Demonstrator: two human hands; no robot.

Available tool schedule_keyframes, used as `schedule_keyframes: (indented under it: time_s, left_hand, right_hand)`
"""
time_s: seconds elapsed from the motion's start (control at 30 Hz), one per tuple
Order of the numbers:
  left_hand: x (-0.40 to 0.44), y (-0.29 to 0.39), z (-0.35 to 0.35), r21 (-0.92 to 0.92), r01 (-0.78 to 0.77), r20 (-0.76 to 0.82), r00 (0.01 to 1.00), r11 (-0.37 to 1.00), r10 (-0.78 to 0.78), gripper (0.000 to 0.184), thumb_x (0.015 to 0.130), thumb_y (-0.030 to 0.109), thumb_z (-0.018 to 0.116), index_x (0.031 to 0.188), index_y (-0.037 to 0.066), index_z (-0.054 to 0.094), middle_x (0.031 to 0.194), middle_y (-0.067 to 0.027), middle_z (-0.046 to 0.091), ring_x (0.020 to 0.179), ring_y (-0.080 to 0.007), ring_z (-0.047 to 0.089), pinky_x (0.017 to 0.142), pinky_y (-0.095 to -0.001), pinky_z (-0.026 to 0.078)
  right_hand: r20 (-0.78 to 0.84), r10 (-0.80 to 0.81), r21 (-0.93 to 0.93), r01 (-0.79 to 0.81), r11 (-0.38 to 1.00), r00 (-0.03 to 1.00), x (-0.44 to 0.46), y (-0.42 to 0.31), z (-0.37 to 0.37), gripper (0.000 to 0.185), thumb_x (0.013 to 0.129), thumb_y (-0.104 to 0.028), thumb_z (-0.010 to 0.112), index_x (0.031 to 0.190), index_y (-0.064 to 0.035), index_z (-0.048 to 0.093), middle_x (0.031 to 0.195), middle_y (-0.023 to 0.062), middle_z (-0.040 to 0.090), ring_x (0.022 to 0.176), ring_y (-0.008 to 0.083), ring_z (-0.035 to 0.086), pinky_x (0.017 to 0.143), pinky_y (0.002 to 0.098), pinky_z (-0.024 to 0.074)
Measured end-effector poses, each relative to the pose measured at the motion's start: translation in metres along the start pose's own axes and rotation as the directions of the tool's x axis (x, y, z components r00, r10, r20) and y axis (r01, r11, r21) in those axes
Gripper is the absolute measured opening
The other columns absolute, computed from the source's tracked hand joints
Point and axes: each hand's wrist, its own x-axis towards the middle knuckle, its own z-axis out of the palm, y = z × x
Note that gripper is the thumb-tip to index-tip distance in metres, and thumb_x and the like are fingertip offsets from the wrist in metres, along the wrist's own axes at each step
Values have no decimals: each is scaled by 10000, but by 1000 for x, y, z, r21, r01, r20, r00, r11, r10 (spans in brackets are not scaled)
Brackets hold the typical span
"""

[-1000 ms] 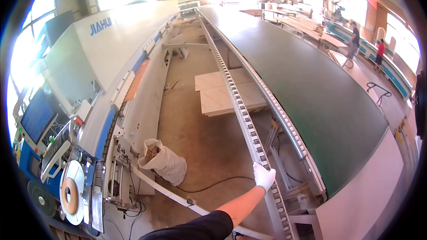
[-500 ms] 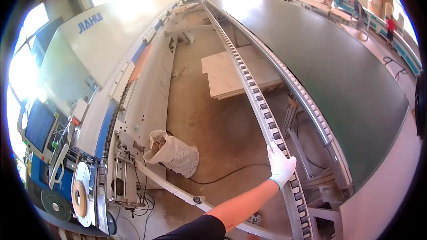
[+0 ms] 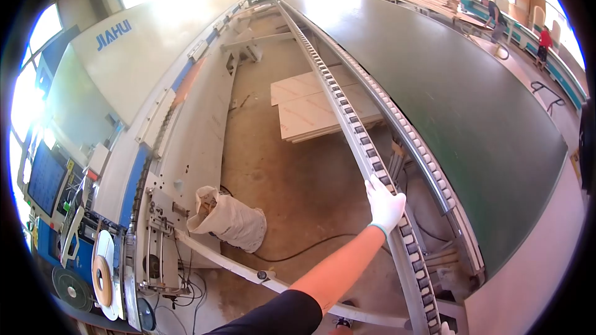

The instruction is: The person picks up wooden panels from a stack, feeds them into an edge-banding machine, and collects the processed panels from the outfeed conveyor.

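Observation:
My left hand [image 3: 386,206], in a white glove, lies over a long roller rail [image 3: 362,141], a narrow pale bar lined with small dark rollers. Its fingers curl over the rail's left side. Only a small white-gloved piece of my right hand [image 3: 446,329] shows at the bottom edge, beside the rail's near end; its fingers are mostly hidden. To the right of the rail runs a machine edge with a second row of white rollers [image 3: 415,138], bordering a wide dark green table [image 3: 459,105].
A large white machine [image 3: 155,31] marked JIAHUI stands at left, with a screen [image 3: 46,180] and tape reel [image 3: 102,280]. Between machine and rail are a white sack [image 3: 233,220], a floor cable [image 3: 304,249] and stacked panels [image 3: 316,115]. Two people [image 3: 543,43] stand far right.
My left hand has shifted forward along the rail, away from me. A bit of my right hand has come into view at the bottom. The whole view has turned slightly right.

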Motion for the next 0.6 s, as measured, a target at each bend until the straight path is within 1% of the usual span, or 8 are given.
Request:
schedule_keyframes:
  time_s: [0.2, 0.23, 0.27, 0.33, 0.37, 0.47, 0.5, 0.6]
  left_hand:
    - [48, 0, 22, -53, -28, -10, 1000, 998, 27, 902, 711, 142, 614, 1434, -130, 149, 1433, -444, 193, 1364, -543, 225, 1163, -461, 216]
    - [55, 2, 24, -68, -19, -8, 1000, 997, 19, 908, 708, 139, 610, 1443, -121, 144, 1441, -437, 184, 1367, -541, 223, 1162, -458, 220]
    - [61, 3, 26, -80, -21, -9, 1000, 997, 21, 911, 707, 137, 610, 1448, -117, 145, 1448, -428, 180, 1372, -535, 220, 1162, -455, 224]
    - [74, 0, 30, -99, -49, -15, 999, 994, 48, 909, 711, 135, 611, 1451, -117, 146, 1455, -419, 179, 1377, -529, 217, 1164, -449, 221]
    - [79, -1, 33, -101, -51, -15, 999, 994, 50, 903, 717, 135, 612, 1451, -116, 150, 1461, -413, 175, 1380, -524, 216, 1166, -444, 219]
    - [88, -2, 36, -106, -32, 2, 999, 994, 32, 934, 712, 107, 650, 1459, -114, 133, 1491, -355, 167, 1403, -471, 193, 1170, -407, 210]
    - [89, -3, 35, -107, -59, 1, 998, 993, 59, 907, 726, 141, 613, 1460, -110, 143, 1473, -403, 163, 1391, -510, 206, 1170, -436, 209]
    - [90, -5, 37, -57, -56, 2, 998, 997, 57, 912, 732, 139, 610, 1469, -105, 131, 1484, -398, 146, 1403, -500, 189, 1174, -429, 201]
  right_hand:
    - [-123, -119, 13, 122, 992, 985, 48, 0, -9, 556, 803, -188, 665, 1303, -7, 502, 927, 162, 578, 886, 371, 568, 770, 471, 462]
    - [-68, -85, 33, 88, 996, 994, 55, 1, -11, 587, 799, -196, 665, 1327, -9, 487, 1063, 178, 588, 1033, 381, 557, 868, 484, 446]
    - [-67, -81, 38, 83, 996, 994, 61, 1, -13, 587, 799, -196, 665, 1327, -9, 487, 1063, 178, 588, 1033, 381, 557, 868, 484, 446]
    - [-207, -221, -64, 212, 975, 953, 73, -1, -17, 638, 797, -223, 675, 1361, -13, 460, 1287, 197, 535, 1236, 389, 474, 1010, 505, 379]
    - [-120, -196, -68, 189, 980, 973, 77, 1, -17, 678, 795, -249, 685, 1385, -21, 439, 1430, 200, 438, 1367, 393, 350, 1113, 530, 277]
    - [-117, -207, -108, 195, 975, 971, 87, -2, -22, 681, 795, -253, 688, 1384, -21, 437, 1421, 204, 446, 1371, 397, 339, 1137, 541, 245]
    - [-110, -209, -72, 202, 977, 972, 88, -3, -23, 686, 792, -256, 693, 1383, -19, 438, 1420, 203, 445, 1378, 400, 327, 1144, 552, 233]
    - [-104, -228, -36, 225, 974, 968, 90, 0, -20, 706, 768, -210, 711, 1386, -20, 429, 1409, 202, 451, 1369, 399, 337, 1143, 543, 241]
